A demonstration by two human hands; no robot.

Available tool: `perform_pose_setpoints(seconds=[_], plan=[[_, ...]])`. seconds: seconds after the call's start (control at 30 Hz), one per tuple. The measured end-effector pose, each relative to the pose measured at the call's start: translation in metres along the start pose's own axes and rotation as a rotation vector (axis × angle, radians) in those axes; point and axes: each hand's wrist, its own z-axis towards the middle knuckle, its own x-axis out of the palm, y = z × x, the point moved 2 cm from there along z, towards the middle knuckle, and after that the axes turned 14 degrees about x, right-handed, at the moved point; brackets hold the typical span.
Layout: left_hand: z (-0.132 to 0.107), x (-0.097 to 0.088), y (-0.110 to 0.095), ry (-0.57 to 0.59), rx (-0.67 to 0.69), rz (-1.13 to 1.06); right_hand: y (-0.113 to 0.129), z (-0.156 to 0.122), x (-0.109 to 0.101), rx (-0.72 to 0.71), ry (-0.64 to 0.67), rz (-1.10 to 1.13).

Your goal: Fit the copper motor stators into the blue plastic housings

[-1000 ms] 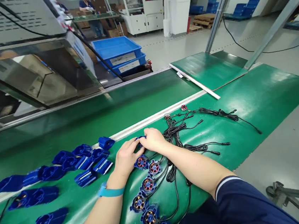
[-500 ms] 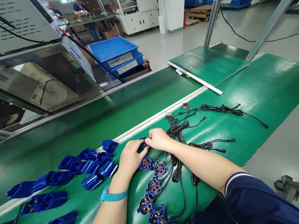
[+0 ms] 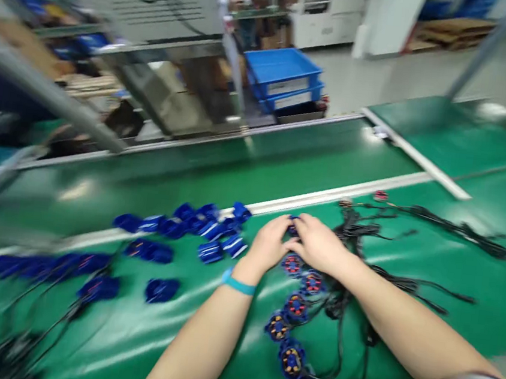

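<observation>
My left hand [image 3: 268,242], with a turquoise band [image 3: 239,283] on its wrist, and my right hand [image 3: 322,245] meet around a small blue motor housing [image 3: 293,225]. Fingers of both hands close on it and cover most of it. Just below them, a row of blue housings with copper-coil stators [image 3: 297,307] runs toward me, trailing black cables. To the left of my left hand lie several blue plastic housings [image 3: 210,251], some tipped on their sides. Two bare stators [image 3: 381,196] sit beyond my right hand, wired to bundled black cables [image 3: 461,229].
A white rail [image 3: 324,197] divides the green mat [image 3: 201,341] from a sunken green belt [image 3: 246,168]. At left lie further blue housings [image 3: 53,265] with cables. A white bar [image 3: 419,159] lies at right; stacked blue trays [image 3: 283,75] stand behind.
The view has swung left, so the scene sits farther right and more of the left side shows. Both hands stay at the blue motor housing, my right fingers now bent lower around it.
</observation>
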Motion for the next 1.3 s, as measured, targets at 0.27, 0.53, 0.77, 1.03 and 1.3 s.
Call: perform_pose_setpoints(seconds=[0.27,0.53,0.77,1.03,1.3], plan=[[0.007,0.012,0.009,0.112,-0.037,0.026,-0.035,0.016,0.03,-0.14,-0.148,0.01],[0.006,-0.005,-0.002,0.044,-0.186,-0.08,0.011,-0.105,-0.049,-0.086,-0.105,0.131],[0.01,-0.011,-0.008,0.101,-0.057,-0.143,0.056,-0.224,-0.017,0.013,0.049,0.176],[0.013,-0.024,-0.041,0.486,0.075,0.077,0.086,-0.218,0.043,-0.083,0.032,-0.154],[-0.022,-0.051,-0.035,0.444,0.031,0.208,0.05,-0.207,0.015,-0.381,0.097,-0.22]])
